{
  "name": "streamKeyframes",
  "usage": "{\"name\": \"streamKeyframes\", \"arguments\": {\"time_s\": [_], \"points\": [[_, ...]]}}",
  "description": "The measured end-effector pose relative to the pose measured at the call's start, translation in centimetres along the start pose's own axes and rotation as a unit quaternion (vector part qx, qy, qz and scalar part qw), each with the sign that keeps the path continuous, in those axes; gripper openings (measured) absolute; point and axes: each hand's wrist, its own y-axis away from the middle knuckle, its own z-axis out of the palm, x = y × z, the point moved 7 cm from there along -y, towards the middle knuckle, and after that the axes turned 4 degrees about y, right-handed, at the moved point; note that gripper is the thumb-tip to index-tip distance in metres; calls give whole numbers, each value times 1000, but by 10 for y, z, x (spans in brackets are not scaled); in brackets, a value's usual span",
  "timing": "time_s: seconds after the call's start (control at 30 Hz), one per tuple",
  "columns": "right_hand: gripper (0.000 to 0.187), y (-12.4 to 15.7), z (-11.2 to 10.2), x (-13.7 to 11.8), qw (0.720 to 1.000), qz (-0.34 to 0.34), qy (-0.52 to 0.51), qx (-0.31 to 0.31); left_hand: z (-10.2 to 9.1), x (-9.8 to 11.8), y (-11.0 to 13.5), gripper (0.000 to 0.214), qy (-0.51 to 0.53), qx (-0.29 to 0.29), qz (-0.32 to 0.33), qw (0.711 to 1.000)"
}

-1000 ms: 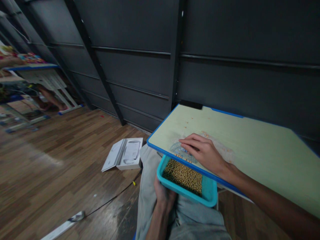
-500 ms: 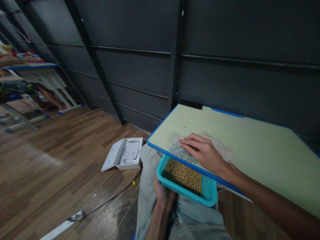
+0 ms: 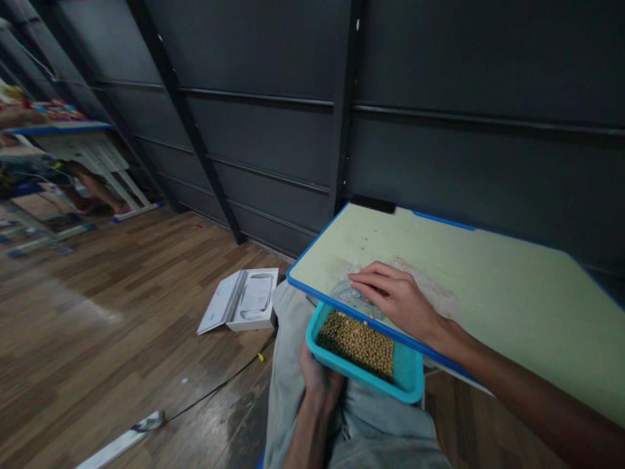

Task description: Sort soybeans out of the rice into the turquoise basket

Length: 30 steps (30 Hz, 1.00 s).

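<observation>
My right hand (image 3: 398, 298) lies flat, fingers together, on a clear plastic protractor (image 3: 344, 293) at the near edge of a pale green desk (image 3: 488, 286) with a blue rim. A few small orange grains sit by the protractor at the edge. Just under that edge, on my lap, a turquoise tray (image 3: 409, 384) holds a layer of yellow-brown beans (image 3: 359, 340). My left hand (image 3: 317, 381) grips the tray from below at its left end, its fingers mostly hidden.
An open white box (image 3: 241, 301) lies on the wooden floor to the left, with a thin cable (image 3: 219, 384) and a white strip (image 3: 117, 446) nearer me. Dark wall panels rise behind the desk. Another desk and someone's legs (image 3: 95, 189) are far left.
The orange grains along the protractor's near edge have thinned out, apparently swept off the desk edge into the tray. Both hands have barely shifted.
</observation>
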Motion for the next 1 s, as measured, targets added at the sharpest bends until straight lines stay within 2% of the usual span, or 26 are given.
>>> {"name": "streamKeyframes", "arguments": {"time_s": [0.3,0.63,1.0], "points": [[21,0,0,0,1000,-1,1,-1,-3,0,-3,40,6,-27,5,1000],[21,0,-2,-1,1000,5,1,1,3,1,-1,39,4,-44,10,999],[21,1,1,-2,1000,-7,0,-3,-3,0,-3,40,4,-40,1,999]]}}
